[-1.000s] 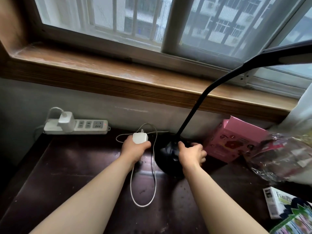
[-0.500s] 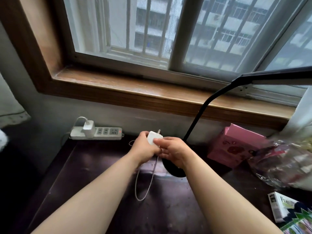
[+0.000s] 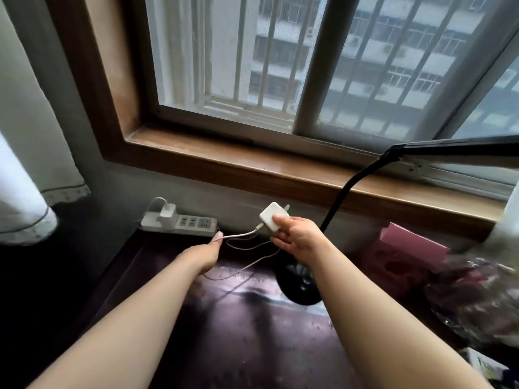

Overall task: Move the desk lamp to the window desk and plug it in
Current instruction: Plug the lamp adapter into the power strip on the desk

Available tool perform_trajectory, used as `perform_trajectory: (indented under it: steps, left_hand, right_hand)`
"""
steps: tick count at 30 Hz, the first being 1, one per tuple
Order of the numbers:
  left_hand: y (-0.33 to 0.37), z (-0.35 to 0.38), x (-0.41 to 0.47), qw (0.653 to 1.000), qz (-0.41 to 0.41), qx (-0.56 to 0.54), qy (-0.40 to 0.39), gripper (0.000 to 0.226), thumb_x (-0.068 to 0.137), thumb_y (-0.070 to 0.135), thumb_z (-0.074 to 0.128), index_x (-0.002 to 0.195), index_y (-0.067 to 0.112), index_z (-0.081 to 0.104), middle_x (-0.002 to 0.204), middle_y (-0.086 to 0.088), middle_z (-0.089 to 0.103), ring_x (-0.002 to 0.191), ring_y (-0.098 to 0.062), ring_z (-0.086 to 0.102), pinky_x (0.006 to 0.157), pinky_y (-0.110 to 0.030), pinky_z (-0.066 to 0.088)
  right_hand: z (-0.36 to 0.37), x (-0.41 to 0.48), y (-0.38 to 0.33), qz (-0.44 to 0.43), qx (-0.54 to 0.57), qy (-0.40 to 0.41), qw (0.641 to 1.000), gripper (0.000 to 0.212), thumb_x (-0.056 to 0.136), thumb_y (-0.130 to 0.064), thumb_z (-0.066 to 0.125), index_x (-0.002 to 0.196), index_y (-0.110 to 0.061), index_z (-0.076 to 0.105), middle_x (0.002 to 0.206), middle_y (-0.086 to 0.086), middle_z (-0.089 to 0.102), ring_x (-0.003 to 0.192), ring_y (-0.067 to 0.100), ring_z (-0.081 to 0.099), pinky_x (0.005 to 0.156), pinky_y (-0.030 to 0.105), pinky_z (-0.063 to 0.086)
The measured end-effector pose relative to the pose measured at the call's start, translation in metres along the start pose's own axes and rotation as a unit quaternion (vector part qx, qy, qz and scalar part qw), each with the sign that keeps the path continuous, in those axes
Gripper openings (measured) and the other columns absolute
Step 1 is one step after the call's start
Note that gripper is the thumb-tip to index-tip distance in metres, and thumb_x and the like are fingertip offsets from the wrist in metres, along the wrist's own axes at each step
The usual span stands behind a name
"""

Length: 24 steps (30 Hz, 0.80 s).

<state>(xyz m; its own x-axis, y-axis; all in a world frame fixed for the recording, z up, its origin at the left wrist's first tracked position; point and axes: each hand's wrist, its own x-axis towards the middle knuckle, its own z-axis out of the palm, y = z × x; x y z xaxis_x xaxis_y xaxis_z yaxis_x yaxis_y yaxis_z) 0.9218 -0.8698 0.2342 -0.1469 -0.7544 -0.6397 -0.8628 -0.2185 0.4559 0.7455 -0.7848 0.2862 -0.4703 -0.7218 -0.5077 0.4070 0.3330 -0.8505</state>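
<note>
Right hand (image 3: 299, 240) fingers pinch white adapter (image 3: 273, 219); left hand (image 3: 206, 254) pinches cable (image 3: 241, 234); no legible writing

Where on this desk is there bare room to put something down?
Free: the near desk between the forearms, in front of the lamp base, and the strip left of the white cable below the power strip. Crowded: the right side, with pink box and plastic bag.
</note>
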Motion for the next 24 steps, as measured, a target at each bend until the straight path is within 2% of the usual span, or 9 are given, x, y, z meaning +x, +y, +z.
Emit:
perform_trajectory:
  steps: [2, 4, 7, 9, 11, 13, 19, 21, 24]
  left_hand:
    - [0.000, -0.003, -0.011, 0.988, -0.032, -0.132, -0.076, 0.097, 0.085, 0.076, 0.019, 0.139, -0.002, 0.040, 0.104, -0.029, 0.067, 0.093, -0.038, 0.069, 0.078, -0.042, 0.058]
    - [-0.003, -0.010, -0.021, 0.943, -0.011, -0.306, -0.133, 0.073, 0.094, 0.061, 0.031, 0.129, -0.002, 0.045, 0.087, -0.026, 0.064, 0.070, -0.033, 0.065, 0.052, -0.035, 0.058]
    - [-0.006, -0.020, -0.023, 0.908, 0.083, -0.401, -0.087, 0.016, 0.094, 0.011, 0.052, 0.102, -0.002, 0.058, 0.094, -0.018, 0.062, 0.076, -0.023, 0.065, 0.063, -0.032, 0.058]
    - [-0.008, -0.032, -0.021, 0.885, 0.127, -0.441, -0.084, 0.017, 0.086, -0.009, 0.048, 0.091, 0.002, 0.060, 0.089, -0.011, 0.060, 0.081, -0.020, 0.063, 0.078, -0.033, 0.057]
    - [-0.007, -0.045, -0.020, 0.863, 0.150, -0.474, -0.093, 0.019, 0.085, -0.005, 0.045, 0.083, 0.009, 0.058, 0.089, -0.006, 0.058, 0.085, -0.016, 0.059, 0.096, -0.038, 0.047]
    - [-0.004, -0.059, -0.018, 0.838, 0.146, -0.519, -0.083, 0.012, 0.089, 0.008, 0.047, 0.082, 0.012, 0.056, 0.090, -0.002, 0.056, 0.083, -0.014, 0.056, 0.099, -0.038, 0.043]
    - [0.003, -0.101, -0.001, 0.783, 0.174, -0.597, -0.002, 0.017, 0.097, 0.019, 0.050, 0.085, 0.012, 0.058, 0.080, -0.005, 0.062, 0.056, -0.008, 0.065, 0.059, -0.023, 0.054]
    - [0.002, -0.116, 0.007, 0.787, 0.162, -0.595, 0.015, 0.007, 0.095, 0.015, 0.053, 0.089, 0.017, 0.055, 0.075, -0.004, 0.061, 0.038, -0.002, 0.059, 0.047, -0.019, 0.051]
    - [-0.003, -0.139, 0.023, 0.852, 0.143, -0.503, 0.023, 0.009, 0.085, 0.017, 0.067, 0.079, 0.016, 0.060, 0.055, 0.000, 0.049, 0.024, -0.001, 0.041, 0.042, -0.016, 0.036]
  right_hand:
    - [0.005, 0.002, 0.002, 0.006, -0.003, -0.002, 1.000, 0.004, 0.096, -0.014, 0.059, 0.093, -0.013, 0.057, 0.082, 0.003, 0.064, 0.070, 0.011, 0.062, 0.066, 0.026, 0.050]
    - [0.012, 0.004, 0.005, 0.014, 0.003, -0.004, 1.000, 0.008, 0.097, -0.015, 0.058, 0.103, -0.011, 0.057, 0.083, 0.003, 0.064, 0.071, 0.012, 0.062, 0.063, 0.026, 0.049]
    - [0.017, 0.006, 0.007, 0.025, 0.002, 0.000, 1.000, 0.006, 0.097, -0.014, 0.058, 0.101, -0.011, 0.058, 0.083, 0.003, 0.063, 0.071, 0.012, 0.061, 0.063, 0.026, 0.048]
    - [0.021, 0.006, 0.007, 0.033, -0.004, 0.008, 0.999, 0.009, 0.096, -0.013, 0.058, 0.088, -0.012, 0.057, 0.079, 0.003, 0.062, 0.069, 0.012, 0.059, 0.064, 0.026, 0.048]
    - [0.024, 0.007, 0.007, 0.038, -0.013, 0.022, 0.999, 0.013, 0.096, -0.012, 0.059, 0.083, -0.013, 0.057, 0.076, 0.003, 0.061, 0.067, 0.012, 0.058, 0.064, 0.026, 0.049]
    - [0.027, 0.011, 0.009, 0.049, -0.031, 0.034, 0.998, 0.009, 0.095, -0.012, 0.060, 0.086, -0.012, 0.058, 0.077, 0.003, 0.061, 0.067, 0.012, 0.058, 0.064, 0.026, 0.049]
    - [0.061, 0.017, 0.010, 0.095, -0.090, 0.025, 0.991, 0.013, 0.095, -0.012, 0.058, 0.082, -0.013, 0.056, 0.076, 0.002, 0.059, 0.066, 0.011, 0.055, 0.064, 0.024, 0.046]
    - [0.076, 0.021, 0.012, 0.106, -0.096, 0.029, 0.989, 0.014, 0.096, -0.012, 0.057, 0.082, -0.013, 0.055, 0.075, 0.002, 0.058, 0.064, 0.011, 0.054, 0.062, 0.024, 0.045]
    - [0.096, 0.029, 0.016, 0.114, -0.083, 0.042, 0.989, 0.004, 0.096, -0.010, 0.056, 0.100, -0.011, 0.058, 0.077, 0.003, 0.060, 0.065, 0.012, 0.056, 0.062, 0.023, 0.045]
